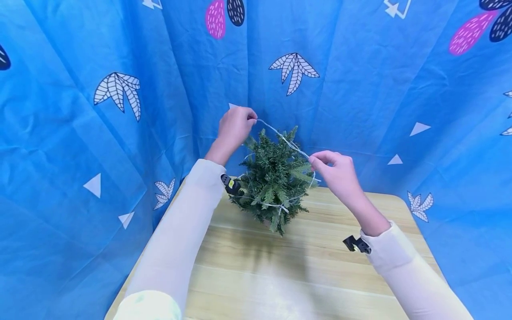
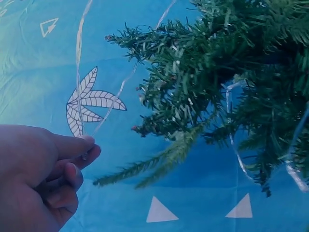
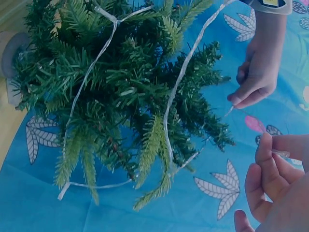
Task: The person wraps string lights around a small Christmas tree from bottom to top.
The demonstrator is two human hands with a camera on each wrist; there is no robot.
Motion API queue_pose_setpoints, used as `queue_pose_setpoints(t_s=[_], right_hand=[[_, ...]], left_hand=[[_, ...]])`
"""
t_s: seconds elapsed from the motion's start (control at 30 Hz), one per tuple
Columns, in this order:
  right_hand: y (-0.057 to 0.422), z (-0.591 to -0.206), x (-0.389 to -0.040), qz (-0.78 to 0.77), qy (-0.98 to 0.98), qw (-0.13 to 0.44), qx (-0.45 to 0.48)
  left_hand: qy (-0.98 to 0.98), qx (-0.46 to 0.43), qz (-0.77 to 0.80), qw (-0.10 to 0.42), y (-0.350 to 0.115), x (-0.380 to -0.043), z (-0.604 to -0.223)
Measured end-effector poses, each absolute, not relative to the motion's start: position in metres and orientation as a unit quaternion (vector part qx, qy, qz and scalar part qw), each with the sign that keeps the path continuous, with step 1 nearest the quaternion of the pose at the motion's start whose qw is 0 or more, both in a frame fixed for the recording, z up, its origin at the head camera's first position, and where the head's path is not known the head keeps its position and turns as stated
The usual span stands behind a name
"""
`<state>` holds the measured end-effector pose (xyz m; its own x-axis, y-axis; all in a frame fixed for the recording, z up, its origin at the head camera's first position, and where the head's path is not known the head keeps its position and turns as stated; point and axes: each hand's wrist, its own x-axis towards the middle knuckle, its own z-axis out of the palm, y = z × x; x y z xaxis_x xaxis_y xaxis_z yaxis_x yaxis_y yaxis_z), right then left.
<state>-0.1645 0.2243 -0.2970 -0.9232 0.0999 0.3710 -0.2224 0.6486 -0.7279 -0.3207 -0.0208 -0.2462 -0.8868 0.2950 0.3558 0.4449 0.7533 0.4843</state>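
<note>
A small artificial Christmas tree (image 1: 276, 178) stands on the table, with a clear, twisted string of fairy lights (image 1: 276, 131) looped round its branches. My left hand (image 1: 236, 125), behind the tree's top left, pinches the string between thumb and forefinger; the left wrist view shows the strand (image 2: 78, 58) meeting those fingertips (image 2: 86, 141). On the tree's right side, my right hand (image 1: 335, 171) pinches the same string, and a stretch of it spans between both hands above the branches. Small bulb ends (image 3: 63, 191) stick out lower on the tree in the right wrist view.
The light wooden table (image 1: 256, 271) carries the tree towards its back edge. A blue patterned curtain (image 1: 352, 98) hangs close behind and along both sides. Small black cameras (image 1: 357, 244) are strapped at both wrists.
</note>
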Motion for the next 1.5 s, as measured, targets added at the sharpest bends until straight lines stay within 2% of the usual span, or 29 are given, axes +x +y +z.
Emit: queue_pose_setpoints(t_s=[0.43,0.63,1.03,1.5], right_hand=[[0.214,-0.315,-0.168,0.41,-0.892,0.181,0.057],[0.21,-0.332,-0.175,0.402,-0.897,0.174,0.06],[0.202,-0.357,-0.194,0.262,-0.934,0.228,0.082],[0.199,-0.361,-0.199,0.122,-0.944,0.269,0.148]], left_hand=[[-0.877,-0.207,-0.416,0.122,-0.043,-0.296,-0.282],[-0.874,-0.207,-0.424,0.111,-0.044,-0.287,-0.301],[-0.885,-0.19,-0.413,0.095,-0.043,-0.288,-0.338],[-0.902,-0.184,-0.383,0.076,-0.038,-0.29,-0.364]])
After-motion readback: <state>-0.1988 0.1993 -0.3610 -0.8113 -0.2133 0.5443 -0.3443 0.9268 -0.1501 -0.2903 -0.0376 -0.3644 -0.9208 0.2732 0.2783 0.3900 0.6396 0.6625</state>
